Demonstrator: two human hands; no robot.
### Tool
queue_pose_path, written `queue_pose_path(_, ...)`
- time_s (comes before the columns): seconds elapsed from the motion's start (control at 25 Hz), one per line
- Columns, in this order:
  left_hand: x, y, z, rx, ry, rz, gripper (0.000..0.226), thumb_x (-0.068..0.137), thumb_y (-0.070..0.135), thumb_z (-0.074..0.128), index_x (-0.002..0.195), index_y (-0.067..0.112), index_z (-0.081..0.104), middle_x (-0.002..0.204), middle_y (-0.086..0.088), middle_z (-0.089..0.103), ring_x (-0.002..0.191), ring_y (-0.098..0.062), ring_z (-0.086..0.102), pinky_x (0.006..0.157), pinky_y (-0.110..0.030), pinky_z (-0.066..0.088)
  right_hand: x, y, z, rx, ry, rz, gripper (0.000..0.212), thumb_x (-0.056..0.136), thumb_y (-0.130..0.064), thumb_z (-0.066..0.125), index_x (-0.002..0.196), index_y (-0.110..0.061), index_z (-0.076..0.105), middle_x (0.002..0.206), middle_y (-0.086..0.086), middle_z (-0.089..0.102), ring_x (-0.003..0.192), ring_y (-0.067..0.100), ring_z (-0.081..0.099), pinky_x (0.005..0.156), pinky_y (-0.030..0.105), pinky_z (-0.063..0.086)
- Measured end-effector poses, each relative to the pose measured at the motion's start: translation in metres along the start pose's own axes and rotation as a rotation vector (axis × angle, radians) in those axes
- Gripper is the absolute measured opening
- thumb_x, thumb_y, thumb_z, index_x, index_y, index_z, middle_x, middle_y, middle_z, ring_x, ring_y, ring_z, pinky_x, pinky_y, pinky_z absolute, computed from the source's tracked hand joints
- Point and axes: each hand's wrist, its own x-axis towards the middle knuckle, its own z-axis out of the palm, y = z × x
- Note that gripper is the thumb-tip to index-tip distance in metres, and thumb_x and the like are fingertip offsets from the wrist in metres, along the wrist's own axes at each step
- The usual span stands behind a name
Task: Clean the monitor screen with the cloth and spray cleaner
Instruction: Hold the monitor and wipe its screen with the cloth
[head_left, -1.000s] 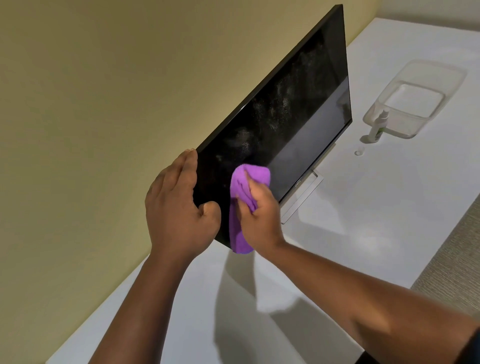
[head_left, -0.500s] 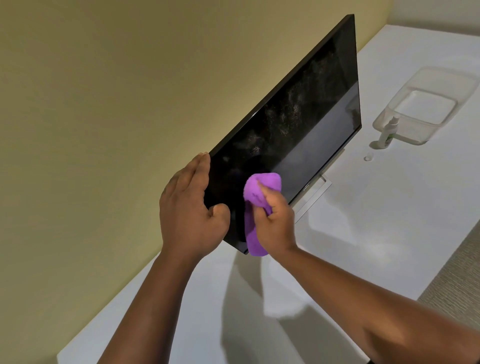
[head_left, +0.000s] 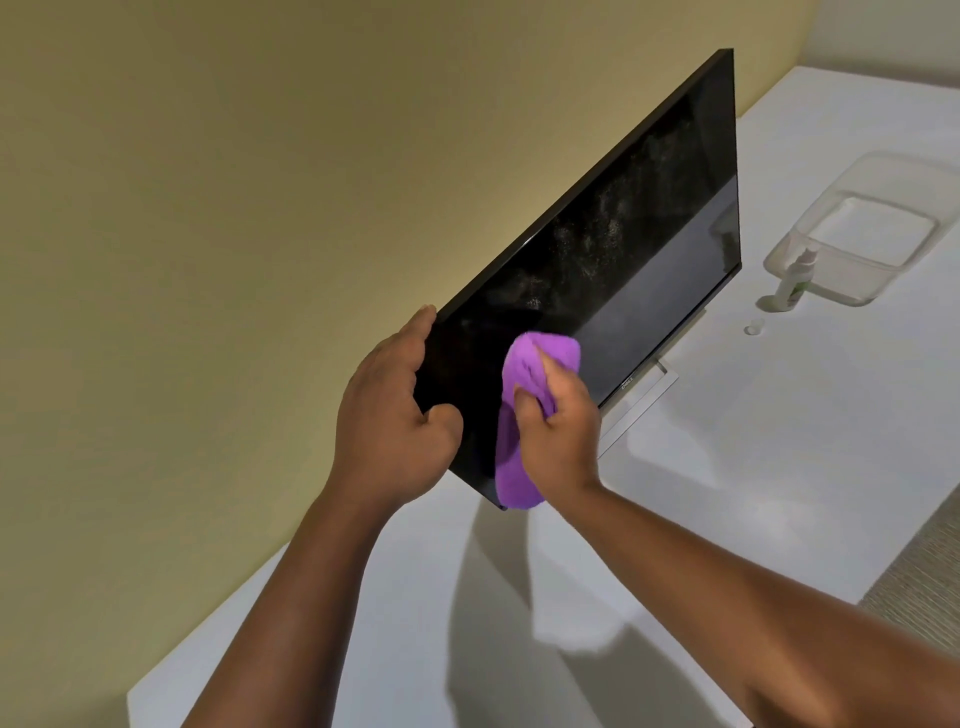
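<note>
Head view: left hand (head_left: 387, 415) grips monitor (head_left: 613, 270) edge; right hand (head_left: 558, 431) grip holds cloth (head_left: 524, 374), fingertips hidden.

Two forearms (head_left: 322, 582) — bare, sleeveless

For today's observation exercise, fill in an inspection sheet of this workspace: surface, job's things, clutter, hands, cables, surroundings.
Surface: white table, shadows across it.
Job's things: black monitor, speckled mist on its upper screen; purple cloth pressed on the near end; spray bottle standing beside the tub.
Clutter: clear plastic tub; small cap lying near the bottle.
Hands: left hand grips the monitor's near edge; right hand holds the cloth.
Cables: nothing seen.
Surroundings: yellow wall behind; carpet at right.
</note>
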Motion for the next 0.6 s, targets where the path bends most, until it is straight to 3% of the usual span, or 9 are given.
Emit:
queue_pose_path(0.08, 0.0, -0.003, -0.002, -0.047, -0.017, -0.021, 0.095, 0.067, 0.023, 0.049, 0.16, 0.028, 0.032, 0.16, 0.011, 0.042, 0.145, -0.007, 0.039, 0.11, -0.022, 0.034, 0.015, -0.016, 0.013, 0.022, 0.029, -0.135, 0.051, 0.091, 0.001, 0.061, 0.141, -0.008, 0.058, 0.114, -0.007, 0.059, 0.101, -0.004, 0.054, 0.089, 0.002, 0.041)
queue_pose_path(0.24, -0.004, -0.004, -0.006, -0.108, -0.042, -0.039, 0.095, 0.068, 0.023, 0.05, 0.16, 0.032, 0.03, 0.161, 0.015, 0.038, 0.147, -0.004, 0.035, 0.112, -0.019, 0.03, -0.003, -0.011, 0.018, -0.019, -0.255, -0.377, 0.066, 0.082, 0.012, 0.067, 0.144, -0.008, 0.056, 0.113, 0.004, 0.061, 0.101, 0.012, 0.058, 0.092, 0.014, 0.046)
queue_pose_path(0.36, -0.005, -0.001, -0.007, -0.134, -0.049, -0.047, 0.096, 0.067, 0.021, 0.051, 0.16, 0.034, 0.03, 0.161, 0.015, 0.04, 0.147, -0.006, 0.037, 0.117, -0.031, 0.036, -0.011, 0.001, -0.003, -0.068, -0.188, -0.204, 0.057, 0.088, 0.013, 0.062, 0.142, -0.006, 0.057, 0.122, 0.01, 0.061, 0.106, -0.003, 0.051, 0.094, 0.001, 0.036)
queue_pose_path(0.48, -0.004, 0.001, -0.008, -0.131, -0.056, -0.043, 0.098, 0.066, 0.021, 0.052, 0.161, 0.034, 0.028, 0.161, 0.015, 0.039, 0.147, -0.007, 0.038, 0.118, -0.037, 0.038, 0.016, -0.015, 0.003, -0.04, 0.03, -0.084, 0.05, 0.096, -0.001, 0.057, 0.146, -0.009, 0.053, 0.128, -0.005, 0.054, 0.11, -0.025, 0.044, 0.09, -0.006, 0.031)
queue_pose_path(0.6, -0.003, 0.002, -0.01, -0.169, -0.079, -0.049, 0.1, 0.066, 0.021, 0.052, 0.162, 0.03, 0.025, 0.163, 0.014, 0.036, 0.149, -0.004, 0.034, 0.121, -0.038, 0.035, 0.022, -0.039, 0.025, -0.004, -0.058, -0.266, 0.056, 0.093, -0.004, 0.057, 0.148, -0.01, 0.049, 0.12, 0.001, 0.058, 0.103, 0.0, 0.054, 0.087, 0.004, 0.041)
